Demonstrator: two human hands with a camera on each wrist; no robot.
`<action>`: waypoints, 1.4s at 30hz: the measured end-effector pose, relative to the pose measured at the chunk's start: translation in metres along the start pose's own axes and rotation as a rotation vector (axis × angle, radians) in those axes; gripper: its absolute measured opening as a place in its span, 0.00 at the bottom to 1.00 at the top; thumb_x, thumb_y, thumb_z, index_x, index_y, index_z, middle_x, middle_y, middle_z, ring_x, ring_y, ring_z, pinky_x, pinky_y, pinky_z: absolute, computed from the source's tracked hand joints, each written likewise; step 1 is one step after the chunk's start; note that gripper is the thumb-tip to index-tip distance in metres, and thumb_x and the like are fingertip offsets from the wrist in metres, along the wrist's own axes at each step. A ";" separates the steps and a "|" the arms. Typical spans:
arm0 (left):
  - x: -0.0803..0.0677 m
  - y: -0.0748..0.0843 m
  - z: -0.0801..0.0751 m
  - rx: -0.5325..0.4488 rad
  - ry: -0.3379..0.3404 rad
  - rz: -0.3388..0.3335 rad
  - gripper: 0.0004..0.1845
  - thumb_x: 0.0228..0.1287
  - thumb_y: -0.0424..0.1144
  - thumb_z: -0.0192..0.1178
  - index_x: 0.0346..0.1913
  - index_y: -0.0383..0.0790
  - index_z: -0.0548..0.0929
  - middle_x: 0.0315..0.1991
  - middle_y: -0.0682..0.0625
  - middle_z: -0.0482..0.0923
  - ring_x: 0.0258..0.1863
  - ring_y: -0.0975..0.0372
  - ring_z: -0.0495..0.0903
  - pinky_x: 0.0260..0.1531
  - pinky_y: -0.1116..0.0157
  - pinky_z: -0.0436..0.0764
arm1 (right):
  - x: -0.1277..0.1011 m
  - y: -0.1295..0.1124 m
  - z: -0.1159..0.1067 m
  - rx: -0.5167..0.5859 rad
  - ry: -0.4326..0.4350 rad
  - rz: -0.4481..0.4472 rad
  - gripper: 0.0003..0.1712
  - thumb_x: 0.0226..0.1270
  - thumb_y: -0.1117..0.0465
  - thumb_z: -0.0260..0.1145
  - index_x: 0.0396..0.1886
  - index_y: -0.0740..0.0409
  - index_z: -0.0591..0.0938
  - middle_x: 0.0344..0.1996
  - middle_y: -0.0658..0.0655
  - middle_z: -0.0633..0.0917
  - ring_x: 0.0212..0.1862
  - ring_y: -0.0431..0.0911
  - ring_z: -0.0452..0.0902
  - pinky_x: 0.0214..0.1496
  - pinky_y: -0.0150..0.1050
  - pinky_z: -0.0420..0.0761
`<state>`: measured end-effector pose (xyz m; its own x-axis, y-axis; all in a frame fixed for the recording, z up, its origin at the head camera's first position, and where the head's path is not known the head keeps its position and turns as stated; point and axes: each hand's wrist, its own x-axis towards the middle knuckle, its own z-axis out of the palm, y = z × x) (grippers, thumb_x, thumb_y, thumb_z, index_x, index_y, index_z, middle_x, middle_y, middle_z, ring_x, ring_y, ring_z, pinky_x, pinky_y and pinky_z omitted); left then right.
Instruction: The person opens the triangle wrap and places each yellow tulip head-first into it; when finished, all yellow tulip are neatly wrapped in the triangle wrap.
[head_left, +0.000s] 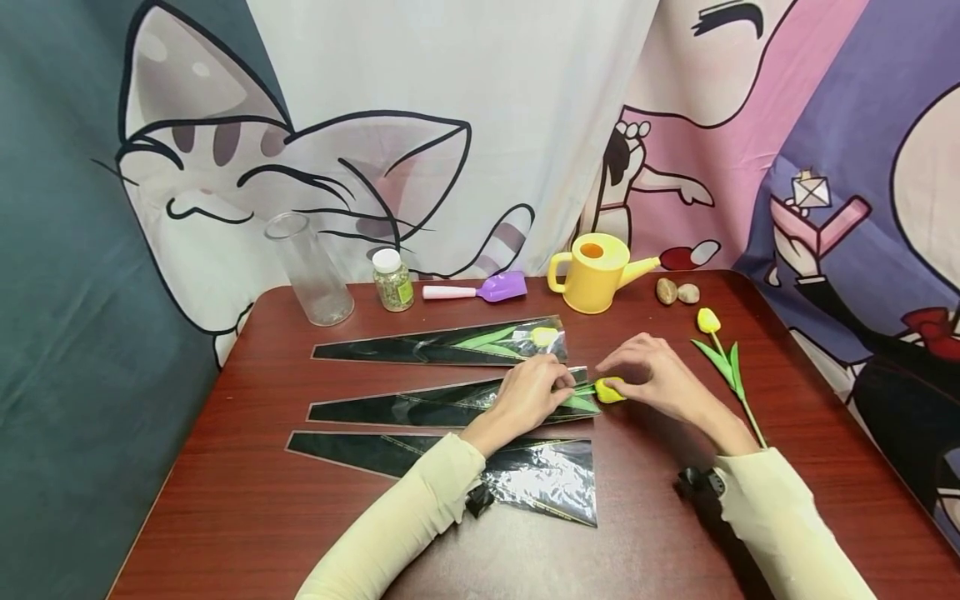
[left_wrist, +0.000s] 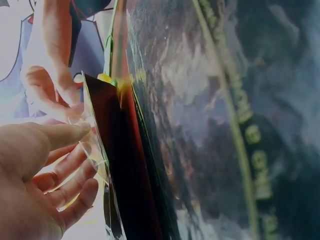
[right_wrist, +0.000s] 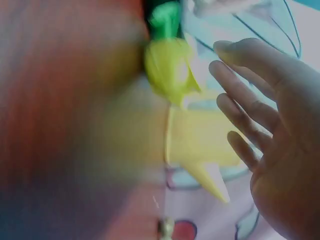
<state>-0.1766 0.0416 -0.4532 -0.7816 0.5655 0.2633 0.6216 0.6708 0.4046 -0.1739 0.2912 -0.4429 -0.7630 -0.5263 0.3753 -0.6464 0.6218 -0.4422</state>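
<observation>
My left hand (head_left: 561, 386) pinches the open mouth of the middle cellophane sleeve (head_left: 420, 406); in the left wrist view the thumb and fingers (left_wrist: 75, 170) hold its clear edge (left_wrist: 97, 150). A yellow tulip bud (head_left: 609, 390) sticks out of that mouth, its green leaves inside. My right hand (head_left: 613, 368) hovers just over the bud with relaxed fingers. In the right wrist view the bud (right_wrist: 169, 70) lies apart from the outstretched fingers (right_wrist: 240, 85).
Another sleeve (head_left: 450, 343) behind holds a tulip; a flat one (head_left: 532, 475) lies in front. A loose tulip (head_left: 722, 354) lies right. At the back stand a glass vase (head_left: 311, 268), small jar (head_left: 392, 280), purple scoop (head_left: 480, 289), yellow watering can (head_left: 596, 272) and two stones (head_left: 677, 292).
</observation>
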 end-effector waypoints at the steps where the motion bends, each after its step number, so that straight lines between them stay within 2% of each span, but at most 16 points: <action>1: 0.000 0.000 0.000 -0.001 0.001 0.001 0.04 0.60 0.46 0.70 0.36 0.53 0.89 0.32 0.62 0.76 0.33 0.71 0.75 0.32 0.73 0.75 | -0.003 0.002 -0.005 0.008 0.010 0.029 0.16 0.52 0.63 0.78 0.43 0.49 0.88 0.39 0.41 0.85 0.47 0.41 0.72 0.50 0.44 0.65; 5: 0.000 0.000 0.000 -0.004 -0.002 0.006 0.04 0.60 0.46 0.70 0.36 0.53 0.89 0.32 0.62 0.77 0.33 0.71 0.75 0.32 0.73 0.75 | -0.017 0.011 -0.021 0.058 0.025 0.190 0.18 0.53 0.58 0.79 0.45 0.46 0.87 0.41 0.43 0.85 0.47 0.43 0.76 0.48 0.38 0.72; 7: 0.000 0.000 0.000 -0.006 -0.004 0.005 0.04 0.60 0.46 0.70 0.36 0.53 0.89 0.33 0.62 0.77 0.33 0.71 0.75 0.32 0.73 0.75 | -0.025 0.016 -0.023 0.109 -0.008 0.266 0.18 0.54 0.55 0.78 0.47 0.45 0.87 0.41 0.44 0.86 0.46 0.44 0.79 0.47 0.36 0.76; 10: 0.000 0.000 0.000 -0.004 -0.007 0.000 0.04 0.61 0.46 0.69 0.36 0.53 0.88 0.32 0.62 0.76 0.33 0.71 0.75 0.32 0.73 0.74 | -0.033 0.024 -0.021 0.195 -0.087 0.330 0.20 0.56 0.52 0.77 0.49 0.45 0.85 0.40 0.47 0.86 0.43 0.44 0.81 0.45 0.35 0.79; 12: 0.000 0.001 -0.001 -0.003 -0.009 0.000 0.04 0.61 0.46 0.69 0.36 0.53 0.88 0.32 0.62 0.76 0.33 0.71 0.75 0.32 0.73 0.74 | -0.037 0.027 -0.017 0.243 -0.135 0.333 0.20 0.56 0.53 0.77 0.50 0.47 0.85 0.39 0.49 0.87 0.41 0.44 0.82 0.43 0.36 0.80; 15: 0.000 0.001 -0.001 -0.001 -0.008 0.004 0.04 0.61 0.46 0.69 0.37 0.53 0.89 0.32 0.62 0.76 0.34 0.70 0.75 0.33 0.73 0.74 | -0.039 0.030 -0.011 0.270 -0.157 0.319 0.20 0.56 0.54 0.77 0.49 0.49 0.85 0.38 0.49 0.87 0.39 0.43 0.82 0.42 0.36 0.80; 23: 0.000 0.002 -0.001 0.007 -0.003 0.012 0.04 0.60 0.46 0.70 0.37 0.53 0.88 0.32 0.62 0.76 0.34 0.70 0.76 0.34 0.73 0.75 | -0.036 0.026 -0.003 0.285 -0.131 0.313 0.19 0.55 0.57 0.77 0.47 0.51 0.85 0.37 0.50 0.87 0.38 0.44 0.82 0.40 0.38 0.81; 29: 0.000 0.002 -0.001 0.005 -0.003 0.005 0.04 0.61 0.46 0.69 0.36 0.53 0.88 0.32 0.63 0.76 0.34 0.70 0.75 0.33 0.72 0.75 | -0.035 0.025 -0.003 0.282 -0.123 0.334 0.17 0.55 0.57 0.77 0.45 0.49 0.85 0.35 0.47 0.86 0.37 0.43 0.82 0.39 0.33 0.81; 36: 0.001 0.003 -0.002 0.018 0.001 0.009 0.04 0.61 0.47 0.69 0.36 0.53 0.88 0.31 0.62 0.77 0.34 0.70 0.75 0.33 0.72 0.75 | -0.033 0.022 -0.001 0.330 -0.099 0.356 0.16 0.56 0.57 0.77 0.45 0.46 0.86 0.34 0.46 0.86 0.36 0.44 0.82 0.38 0.35 0.81; 42: 0.003 0.005 -0.003 0.019 0.007 0.015 0.05 0.61 0.47 0.69 0.37 0.53 0.88 0.31 0.62 0.76 0.32 0.71 0.75 0.32 0.73 0.74 | -0.027 0.016 0.006 0.408 -0.092 0.334 0.15 0.58 0.61 0.75 0.46 0.48 0.86 0.34 0.48 0.87 0.36 0.46 0.82 0.37 0.36 0.81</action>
<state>-0.1759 0.0451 -0.4478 -0.7725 0.5722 0.2752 0.6340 0.6712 0.3841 -0.1631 0.3123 -0.4648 -0.9123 -0.3984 0.0947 -0.3020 0.4983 -0.8127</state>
